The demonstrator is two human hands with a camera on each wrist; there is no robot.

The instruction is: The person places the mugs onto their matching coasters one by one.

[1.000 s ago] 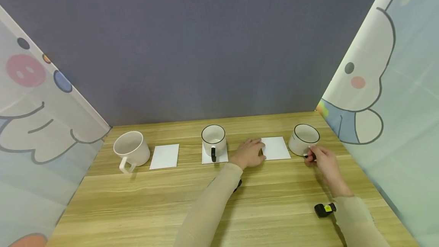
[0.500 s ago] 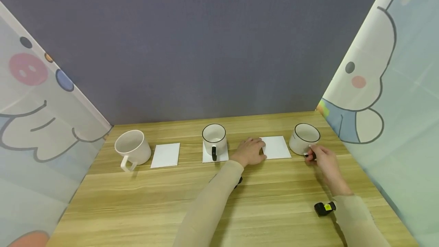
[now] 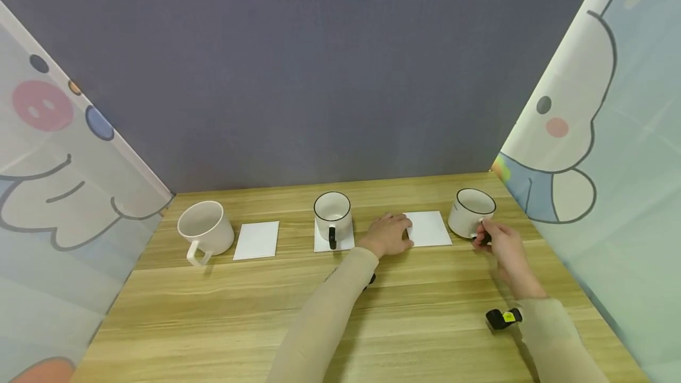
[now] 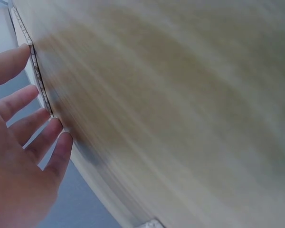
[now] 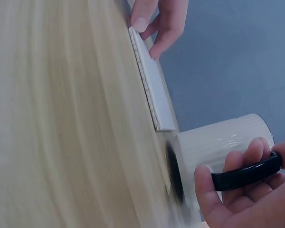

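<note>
My right hand [image 3: 505, 248] holds a white mug [image 3: 468, 214] with a dark rim, its fingers hooked round the black handle [image 5: 247, 175]. In the right wrist view a dark shadow lies between the mug's base and the wooden table. Left of that mug is a flat white square coaster [image 3: 428, 229] with a ridged edge, best seen in the right wrist view. My left hand [image 3: 387, 235] rests at the coaster's left side, fingertips and thumb touching its edge. In the left wrist view the fingers [image 4: 32, 127] are spread and loosely bent.
A second dark-rimmed mug [image 3: 332, 214] stands on another white coaster [image 3: 322, 245], its black handle facing me. Farther left are a bare white coaster [image 3: 256, 240] and a plain white mug [image 3: 207, 229]. A grey partition [image 3: 330, 75] rises behind the table [image 3: 213, 324].
The right hand and its mug have shifted up very slightly, and the right wrist has risen a little. The left hand stays at the coaster's edge.
</note>
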